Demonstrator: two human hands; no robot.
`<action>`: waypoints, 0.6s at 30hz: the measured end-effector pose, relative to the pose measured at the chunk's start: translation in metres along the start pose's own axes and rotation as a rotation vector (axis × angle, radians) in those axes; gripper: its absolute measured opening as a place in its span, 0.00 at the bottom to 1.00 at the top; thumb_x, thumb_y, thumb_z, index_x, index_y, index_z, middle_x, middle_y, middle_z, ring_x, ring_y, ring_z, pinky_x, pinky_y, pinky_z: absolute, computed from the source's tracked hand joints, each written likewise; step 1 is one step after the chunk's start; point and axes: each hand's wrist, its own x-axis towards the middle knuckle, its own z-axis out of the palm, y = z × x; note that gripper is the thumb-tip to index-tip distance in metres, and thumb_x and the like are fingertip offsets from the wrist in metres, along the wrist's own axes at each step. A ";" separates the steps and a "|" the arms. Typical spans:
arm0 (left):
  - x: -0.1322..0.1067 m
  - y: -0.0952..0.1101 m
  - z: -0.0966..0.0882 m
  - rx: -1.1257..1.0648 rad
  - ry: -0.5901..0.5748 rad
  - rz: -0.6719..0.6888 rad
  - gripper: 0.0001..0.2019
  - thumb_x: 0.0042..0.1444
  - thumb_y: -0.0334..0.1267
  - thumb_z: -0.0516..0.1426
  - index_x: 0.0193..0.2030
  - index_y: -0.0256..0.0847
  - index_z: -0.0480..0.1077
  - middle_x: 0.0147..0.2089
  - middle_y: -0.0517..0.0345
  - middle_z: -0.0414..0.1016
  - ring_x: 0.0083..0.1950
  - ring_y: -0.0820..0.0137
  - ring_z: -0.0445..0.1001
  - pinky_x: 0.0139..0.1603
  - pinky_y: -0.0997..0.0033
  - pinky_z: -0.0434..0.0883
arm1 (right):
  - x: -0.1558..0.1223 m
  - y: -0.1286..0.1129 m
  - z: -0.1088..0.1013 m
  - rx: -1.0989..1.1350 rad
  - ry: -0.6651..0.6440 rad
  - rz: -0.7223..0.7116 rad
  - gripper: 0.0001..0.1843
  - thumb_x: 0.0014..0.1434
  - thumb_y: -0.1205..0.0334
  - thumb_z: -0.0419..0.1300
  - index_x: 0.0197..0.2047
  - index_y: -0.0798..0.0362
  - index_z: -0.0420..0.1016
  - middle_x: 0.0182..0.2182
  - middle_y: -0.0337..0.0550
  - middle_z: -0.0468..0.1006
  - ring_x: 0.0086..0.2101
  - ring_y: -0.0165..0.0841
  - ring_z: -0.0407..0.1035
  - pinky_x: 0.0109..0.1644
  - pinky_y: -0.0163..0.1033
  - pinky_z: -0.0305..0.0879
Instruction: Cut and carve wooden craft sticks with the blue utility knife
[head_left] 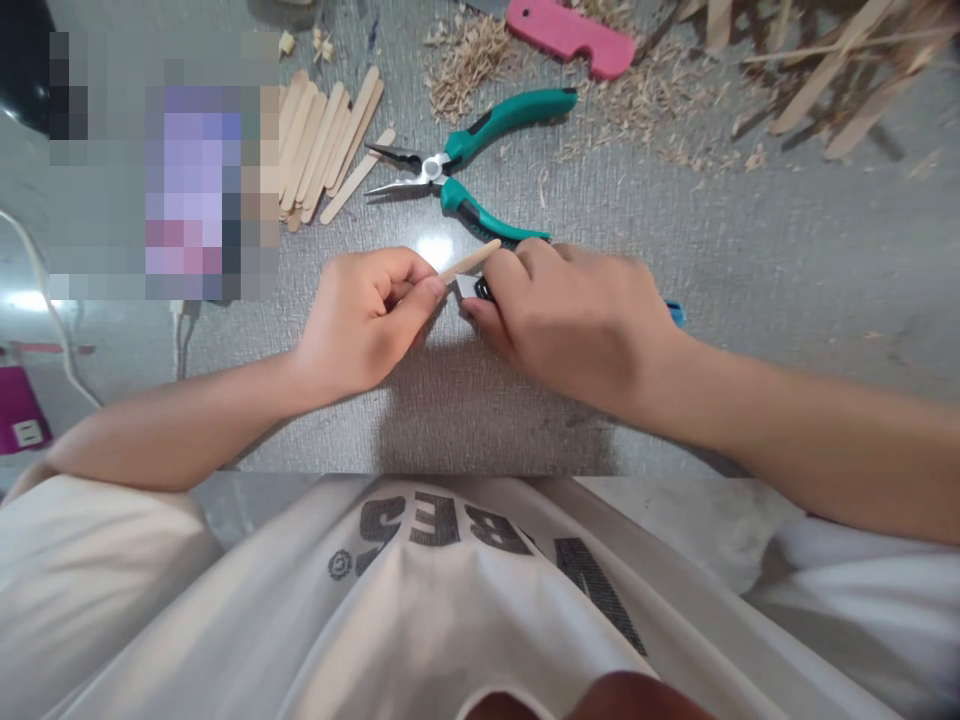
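Note:
Between the thumb and fingers of my left hand point(371, 315) is a popsicle stick point(474, 260), its rounded end pointing up and to the right. My right hand point(581, 315) is wrapped round a utility knife point(469, 287); the short blade shows beside the thumb, just under the stick, and a blue end of the handle sticks out past the wrist side. Whether the blade touches the stick I cannot tell. Just above both hands lie long-nose pliers point(433, 168) with teal handles, their jaws spread to the left.
A pile of popsicle sticks point(322, 140) lies left of the pliers. Wood shavings point(469, 65) surround a pink-handled tool point(574, 38) at the back. More sticks point(832, 75) lie at the far right. A pixelated patch covers the upper left, near a white cable point(56, 320) and a purple object point(21, 410).

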 end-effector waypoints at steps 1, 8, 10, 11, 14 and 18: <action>0.000 0.000 0.000 -0.017 -0.003 0.000 0.20 0.78 0.44 0.65 0.32 0.46 0.72 0.20 0.66 0.69 0.20 0.75 0.59 0.23 0.68 0.57 | 0.001 0.000 0.000 0.005 -0.005 0.001 0.29 0.88 0.50 0.42 0.62 0.57 0.81 0.45 0.62 0.86 0.36 0.44 0.75 0.37 0.46 0.43; 0.001 0.000 0.000 -0.076 0.001 -0.009 0.18 0.76 0.37 0.63 0.30 0.44 0.72 0.21 0.65 0.72 0.21 0.75 0.64 0.24 0.69 0.58 | 0.004 0.003 -0.002 0.035 -0.049 0.007 0.31 0.87 0.50 0.41 0.64 0.56 0.81 0.49 0.62 0.88 0.39 0.46 0.77 0.39 0.46 0.45; 0.001 0.000 0.000 -0.086 -0.011 0.000 0.18 0.76 0.37 0.62 0.30 0.44 0.72 0.21 0.65 0.72 0.23 0.74 0.66 0.27 0.68 0.60 | 0.004 0.004 -0.003 0.038 -0.058 -0.006 0.31 0.87 0.51 0.41 0.64 0.57 0.82 0.49 0.63 0.88 0.40 0.46 0.77 0.39 0.46 0.44; 0.002 0.000 0.000 -0.079 -0.011 0.009 0.18 0.76 0.37 0.61 0.30 0.44 0.72 0.21 0.65 0.72 0.24 0.74 0.67 0.28 0.68 0.61 | 0.004 0.005 -0.004 0.040 -0.064 -0.012 0.31 0.86 0.51 0.41 0.65 0.57 0.82 0.49 0.63 0.88 0.40 0.47 0.78 0.39 0.46 0.43; 0.002 0.000 0.000 -0.031 -0.004 0.029 0.18 0.76 0.37 0.60 0.30 0.45 0.71 0.22 0.64 0.71 0.26 0.72 0.69 0.31 0.66 0.62 | 0.006 0.007 -0.008 0.044 -0.091 -0.022 0.31 0.86 0.51 0.42 0.64 0.57 0.82 0.48 0.63 0.89 0.40 0.48 0.78 0.39 0.46 0.41; 0.003 0.000 -0.002 -0.003 -0.011 0.019 0.17 0.76 0.38 0.59 0.31 0.45 0.70 0.22 0.64 0.70 0.26 0.72 0.66 0.32 0.64 0.61 | 0.007 0.008 -0.011 0.049 -0.109 -0.019 0.31 0.86 0.51 0.43 0.64 0.58 0.83 0.48 0.63 0.90 0.39 0.46 0.78 0.39 0.47 0.40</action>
